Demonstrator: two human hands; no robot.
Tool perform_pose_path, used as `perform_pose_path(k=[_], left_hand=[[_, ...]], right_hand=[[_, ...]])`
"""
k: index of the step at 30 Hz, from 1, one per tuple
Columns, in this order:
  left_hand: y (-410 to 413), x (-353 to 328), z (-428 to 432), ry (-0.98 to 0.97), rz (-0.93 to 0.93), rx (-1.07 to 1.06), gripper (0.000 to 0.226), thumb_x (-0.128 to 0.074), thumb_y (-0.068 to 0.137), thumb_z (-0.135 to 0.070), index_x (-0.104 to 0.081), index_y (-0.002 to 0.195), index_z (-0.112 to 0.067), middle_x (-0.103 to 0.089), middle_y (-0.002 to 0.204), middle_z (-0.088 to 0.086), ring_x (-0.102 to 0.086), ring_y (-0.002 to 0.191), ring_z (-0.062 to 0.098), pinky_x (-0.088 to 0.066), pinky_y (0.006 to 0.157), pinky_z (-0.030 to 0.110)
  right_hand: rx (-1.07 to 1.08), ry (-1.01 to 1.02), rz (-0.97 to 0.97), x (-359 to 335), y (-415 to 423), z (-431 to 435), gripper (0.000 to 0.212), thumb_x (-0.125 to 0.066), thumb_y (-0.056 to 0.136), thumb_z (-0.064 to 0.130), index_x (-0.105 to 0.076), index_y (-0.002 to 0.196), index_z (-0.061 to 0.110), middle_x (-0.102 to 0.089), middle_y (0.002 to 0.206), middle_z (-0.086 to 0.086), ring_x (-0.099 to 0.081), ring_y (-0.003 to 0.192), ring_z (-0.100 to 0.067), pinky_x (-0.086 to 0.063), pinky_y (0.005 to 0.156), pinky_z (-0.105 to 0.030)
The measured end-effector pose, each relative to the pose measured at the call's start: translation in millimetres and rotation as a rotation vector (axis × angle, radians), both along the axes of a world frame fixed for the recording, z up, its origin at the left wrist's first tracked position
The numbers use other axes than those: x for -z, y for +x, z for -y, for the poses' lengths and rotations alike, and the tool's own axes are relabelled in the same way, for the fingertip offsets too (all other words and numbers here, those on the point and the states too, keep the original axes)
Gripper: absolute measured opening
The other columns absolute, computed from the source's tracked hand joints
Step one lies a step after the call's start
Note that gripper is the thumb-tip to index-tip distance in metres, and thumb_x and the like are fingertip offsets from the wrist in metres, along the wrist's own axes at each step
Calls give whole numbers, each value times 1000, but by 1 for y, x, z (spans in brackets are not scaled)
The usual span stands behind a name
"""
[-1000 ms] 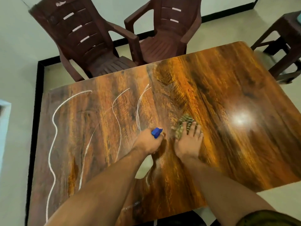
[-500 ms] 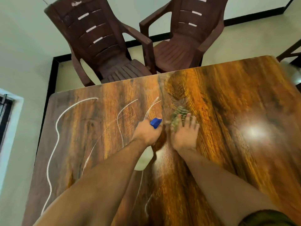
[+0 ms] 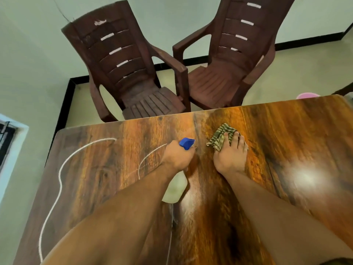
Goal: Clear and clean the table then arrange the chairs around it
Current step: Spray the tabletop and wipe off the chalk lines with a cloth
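on the counter [image 3: 286, 131], near its far edge, both hands side by side and apart: left hand [image 3: 176, 157] around a spray bottle [image 3: 186, 143], right hand [image 3: 231, 155] flat on a cloth [image 3: 219, 136] lying under and ahead of the fingers. behind that far edge, on the floor, left chair [image 3: 122, 64] and right chair [image 3: 229, 60] just beside each other, facing the counter. farther right, a tub [image 3: 307, 96] partly hidden behind the edge; left of the left hand, curved lines [image 3: 61, 175] across the counter's left half.

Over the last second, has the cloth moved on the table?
Yes. The cloth under the right hand has slid toward the table's far edge.
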State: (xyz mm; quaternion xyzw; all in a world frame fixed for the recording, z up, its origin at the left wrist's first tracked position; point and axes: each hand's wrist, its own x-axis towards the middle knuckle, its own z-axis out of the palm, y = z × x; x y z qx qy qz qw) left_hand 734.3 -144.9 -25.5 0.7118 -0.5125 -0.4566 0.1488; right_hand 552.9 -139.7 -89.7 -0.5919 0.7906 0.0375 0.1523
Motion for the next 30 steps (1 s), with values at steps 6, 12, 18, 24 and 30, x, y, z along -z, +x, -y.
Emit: perform_pose_path(k=[6,12,18,24,30], left_hand=[[1,6,31,48,-164,-90,29,-74,81,-25,-50,82,-9,-50,64,0,-49,47,8,-42,47,22],[2,4,38,-3,-170,-151,31,-70,92,-22,-48,72,-14,-45,56,-2,-44,33,3,-37,38,15],[16,5,37,-13,-186,-174,29,-65,95,-22,-47,73,-17,-42,65,-2,-41,57,10,-37,55,24],[24,-4,39,-28,-175,-218,21,-68,90,-22,-55,80,-8,-51,69,6,-50,61,18,-45,59,34],[37,-10,39,-33,-174,-239,21,-66,94,-24,-58,86,-6,-56,65,7,-54,43,14,-46,48,25]], right_hand=[[-395,-18,7,0,13,6,74,-13,92,57,-6,159,26,-2,167,-11,1,153,-30,-1,124,-46],[-557,-10,44,3,-24,27,65,-26,100,52,-4,158,33,2,167,1,7,153,-19,2,125,-41],[63,-39,24,-1,-4,79,68,-31,100,48,-15,159,17,-9,165,-15,-6,152,-35,-6,123,-49],[-641,-40,83,-3,41,81,66,-31,100,49,-15,159,26,-6,167,-9,-3,153,-28,-2,124,-44],[-548,-56,5,-1,-12,104,64,-29,101,47,-13,159,26,-7,167,-5,-4,153,-24,-6,125,-43]])
